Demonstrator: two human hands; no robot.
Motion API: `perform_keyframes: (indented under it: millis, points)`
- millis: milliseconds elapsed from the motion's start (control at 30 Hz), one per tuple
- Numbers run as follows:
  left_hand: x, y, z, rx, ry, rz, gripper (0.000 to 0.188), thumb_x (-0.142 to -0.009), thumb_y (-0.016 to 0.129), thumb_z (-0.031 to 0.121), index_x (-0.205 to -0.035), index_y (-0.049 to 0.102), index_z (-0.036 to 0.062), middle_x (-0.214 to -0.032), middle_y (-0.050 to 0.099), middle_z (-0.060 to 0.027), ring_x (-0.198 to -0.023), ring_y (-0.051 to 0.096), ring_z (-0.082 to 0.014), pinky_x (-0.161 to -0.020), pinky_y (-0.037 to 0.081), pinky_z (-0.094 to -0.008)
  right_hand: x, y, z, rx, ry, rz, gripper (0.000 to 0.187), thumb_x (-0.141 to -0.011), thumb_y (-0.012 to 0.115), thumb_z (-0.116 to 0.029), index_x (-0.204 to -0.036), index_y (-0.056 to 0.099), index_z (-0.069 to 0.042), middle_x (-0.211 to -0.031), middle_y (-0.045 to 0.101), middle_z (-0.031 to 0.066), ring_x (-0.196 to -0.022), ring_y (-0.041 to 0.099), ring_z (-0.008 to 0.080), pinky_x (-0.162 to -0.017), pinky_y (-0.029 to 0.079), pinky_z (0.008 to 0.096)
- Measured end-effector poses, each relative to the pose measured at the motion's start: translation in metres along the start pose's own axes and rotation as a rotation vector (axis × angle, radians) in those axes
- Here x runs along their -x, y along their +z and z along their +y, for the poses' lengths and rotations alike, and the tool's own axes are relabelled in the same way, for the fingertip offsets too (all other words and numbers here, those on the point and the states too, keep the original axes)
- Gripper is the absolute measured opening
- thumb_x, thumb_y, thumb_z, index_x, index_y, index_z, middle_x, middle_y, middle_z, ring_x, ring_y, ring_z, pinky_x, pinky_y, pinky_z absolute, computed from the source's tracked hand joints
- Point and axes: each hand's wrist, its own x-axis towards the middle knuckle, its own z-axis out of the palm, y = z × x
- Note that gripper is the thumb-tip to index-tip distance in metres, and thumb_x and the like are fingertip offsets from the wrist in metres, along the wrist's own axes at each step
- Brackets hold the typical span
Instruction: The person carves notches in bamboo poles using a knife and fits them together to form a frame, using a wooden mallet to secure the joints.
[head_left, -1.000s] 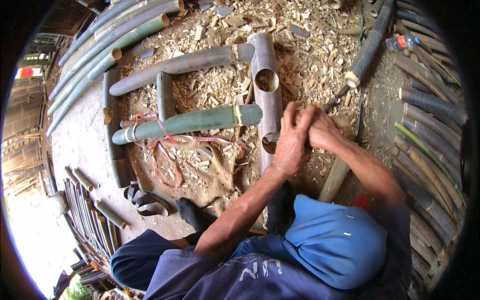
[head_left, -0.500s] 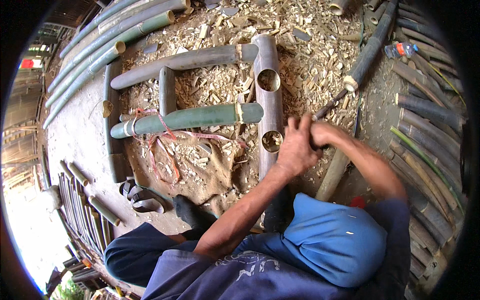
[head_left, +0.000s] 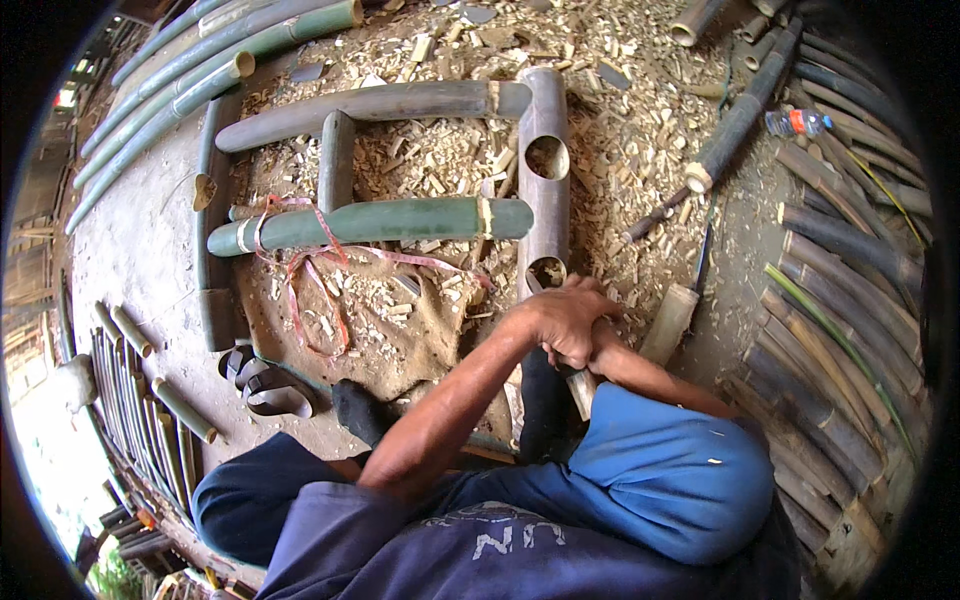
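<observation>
Grey bamboo post (head_left: 543, 215), its lower hole (head_left: 547, 270) close to the grip

Both hands are bunched together just below and slightly right of that lower hole, at the near end of the post. The post's long axis runs away from the person, almost straight up the view, so the opening lies just ahead of the knuckles. The left hand (head_left: 553, 320) is the nearer one; the right hand (head_left: 603, 343) is tucked against it from the right. Left fingers appear curled round a slim tool (head_left: 581, 391), whose pale shaft shows below the hands, slanting toward the person's knee. How the right fingers sit cannot be told, since the left hand covers them; whether either hand touches the post is hidden too.

The post is smooth, weathered and round, with an upper hole (head_left: 547, 157) cut clean through its wall. Two rails meet it from the left: a dull grey rail (head_left: 380, 106) and a glossy green rail (head_left: 400, 221), each with a raw, pale ring near the post. Under the green rail, coarse brown sacking (head_left: 425, 320) lies rumpled, crossed by a limp pink ribbon (head_left: 335, 318). Crisp, straw-coloured chips (head_left: 630, 130) litter the ground beyond. Right of the hands, a cut bamboo length (head_left: 671, 322) tilts away, its end pale and fibrous.
</observation>
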Motion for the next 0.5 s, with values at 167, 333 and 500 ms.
perform_keyframes:
  millis: [167, 333, 500]
  points:
    - [0.048, -0.028, -0.005, 0.227, 0.175, 0.818, 0.084, -0.067, 0.076, 0.009, -0.147, 0.050, 0.0086, -0.146, 0.050, -0.0216, -0.134, 0.048, -0.0391, -0.110, 0.044, -0.0550, 0.054, -0.049, -0.040, -0.055, 0.018, -0.281, 0.042, -0.089, 0.073, -0.031, -0.122, 0.063, -0.007, -0.107, 0.067, 0.0217, -0.098, 0.066, 0.0232, -0.079, 0.054, 0.0388]
    - [0.091, -0.071, -0.017, 0.731, -0.173, 1.412, 0.042, -0.086, 0.071, 0.013, -0.125, 0.064, -0.0035, -0.114, 0.069, -0.0167, -0.102, 0.065, -0.0221, -0.089, 0.055, -0.0403, 0.082, -0.017, 0.020, -0.011, -0.122, 0.614, 0.052, -0.094, 0.066, -0.034, -0.124, 0.055, 0.007, -0.121, 0.064, 0.0311, -0.111, 0.063, 0.0456, -0.090, 0.050, 0.0517]
    - [0.112, -0.032, -0.008, 0.868, -0.100, 1.495, 0.034, -0.088, 0.066, 0.013, -0.120, 0.068, 0.0011, -0.113, 0.068, -0.0098, -0.100, 0.062, -0.0207, -0.079, 0.053, -0.0337, 0.039, -0.008, 0.074, 0.304, 0.054, 0.796, 0.054, -0.096, 0.062, -0.028, -0.136, 0.047, 0.004, -0.136, 0.047, 0.0325, -0.126, 0.051, 0.0444, -0.095, 0.046, 0.0551]
